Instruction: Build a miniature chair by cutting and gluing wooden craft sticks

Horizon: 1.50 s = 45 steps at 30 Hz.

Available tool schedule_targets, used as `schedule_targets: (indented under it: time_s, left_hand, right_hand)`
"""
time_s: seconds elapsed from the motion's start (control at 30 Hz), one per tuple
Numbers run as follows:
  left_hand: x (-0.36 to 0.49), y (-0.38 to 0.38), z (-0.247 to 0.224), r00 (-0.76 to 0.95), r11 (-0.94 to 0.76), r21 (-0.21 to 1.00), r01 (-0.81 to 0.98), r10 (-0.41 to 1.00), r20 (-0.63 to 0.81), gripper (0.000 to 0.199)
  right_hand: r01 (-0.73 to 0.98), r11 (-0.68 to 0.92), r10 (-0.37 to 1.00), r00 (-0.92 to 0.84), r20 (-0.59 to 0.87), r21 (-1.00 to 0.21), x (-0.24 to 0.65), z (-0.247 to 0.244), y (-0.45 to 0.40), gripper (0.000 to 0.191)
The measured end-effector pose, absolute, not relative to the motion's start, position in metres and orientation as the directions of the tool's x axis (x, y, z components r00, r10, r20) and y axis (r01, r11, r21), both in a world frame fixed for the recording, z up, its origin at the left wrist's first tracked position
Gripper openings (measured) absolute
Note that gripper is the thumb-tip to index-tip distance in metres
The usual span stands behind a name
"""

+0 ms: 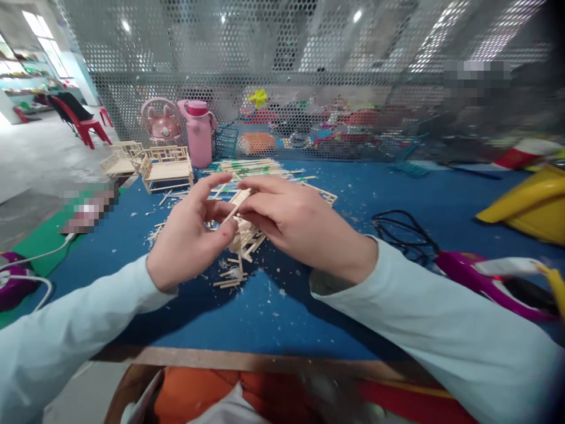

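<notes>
A thin wooden stick (230, 214) slants between my two hands above the middle of the table. My left hand (185, 241) is curled, its thumb against the stick's lower end. With fingertips pinched together, my right hand (304, 227) grips the upper end. Below them lies a heap of loose sticks and pale scraps (247, 238), partly hidden by my fingers. Short cut stick pieces (229, 284) are scattered nearer to me. Behind my hands are long sticks with green-printed wrappers (251, 167). A small stick frame (324, 193) shows past my right hand.
Two miniature stick-built furniture pieces stand at the back left, one nearer (168, 172), beside a pink bottle (200, 141). A perforated metal screen (273, 53) borders the blue table (309, 324). To the right lie a black cable (406, 229), a purple tool (481, 277) and a yellow object (529, 203).
</notes>
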<state>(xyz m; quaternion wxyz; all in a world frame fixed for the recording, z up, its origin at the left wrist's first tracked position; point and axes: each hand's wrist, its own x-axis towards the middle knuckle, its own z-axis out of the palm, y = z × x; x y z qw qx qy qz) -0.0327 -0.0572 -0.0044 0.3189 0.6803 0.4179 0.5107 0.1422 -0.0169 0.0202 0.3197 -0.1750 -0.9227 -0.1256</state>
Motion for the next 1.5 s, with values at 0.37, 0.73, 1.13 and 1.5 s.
schedule_targets:
  time_s: [0.37,0.73,1.13,1.5]
  left_hand:
    - [-0.027,-0.055,-0.012,-0.017,-0.463,0.871,0.167,0.881,0.472,0.043]
    - [-0.026,-0.054,-0.013,-0.03,-0.47,0.846,0.25,0.87,0.493,0.043]
    - [-0.022,-0.054,-0.021,-0.01,-0.504,0.819,0.273,0.85,0.526,0.048]
    - [-0.023,-0.057,-0.016,0.024,-0.539,0.81,0.231,0.835,0.549,0.056]
  right_hand:
    - [0.477,0.878,0.298,-0.577,0.76,0.019,0.141,0.001,-0.026,0.017]
    - [0.526,0.835,0.402,-0.384,0.831,-0.161,0.146,-0.012,-0.026,0.014]
    - [0.441,0.859,0.45,-0.408,0.794,-0.26,0.143,-0.009,-0.026,0.009]
    - [0.476,0.849,0.46,-0.449,0.766,-0.231,0.142,-0.01,-0.027,0.01]
